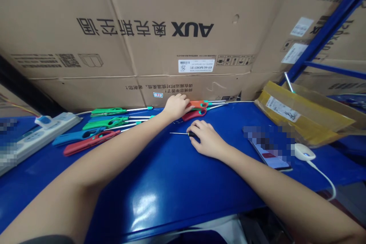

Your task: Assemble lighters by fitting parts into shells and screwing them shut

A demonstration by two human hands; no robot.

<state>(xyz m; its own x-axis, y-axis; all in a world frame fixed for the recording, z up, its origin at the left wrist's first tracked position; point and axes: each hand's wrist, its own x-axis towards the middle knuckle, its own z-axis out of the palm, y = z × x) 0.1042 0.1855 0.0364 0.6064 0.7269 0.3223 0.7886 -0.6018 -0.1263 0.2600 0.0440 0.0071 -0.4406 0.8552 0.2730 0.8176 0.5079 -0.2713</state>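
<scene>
My left hand (176,106) reaches to the back of the blue table, its fingers closed on the handle end of an orange long-necked lighter (199,105). Just below that lies a red lighter (195,114), close under the hand. My right hand (207,139) rests low over the table with its fingers round the black handle of a small screwdriver (179,133). The thin shaft points left. To the left of my left forearm are more long-necked lighters: green ones (105,112), a blue one (76,137) and a red one (88,143).
A white power strip (37,137) runs along the left side. On the right lie a phone (268,148), a white device with a cable (304,152) and a yellow-taped carton (300,114). A big cardboard sheet (160,57) walls off the back; a blue frame (323,26) stands at right.
</scene>
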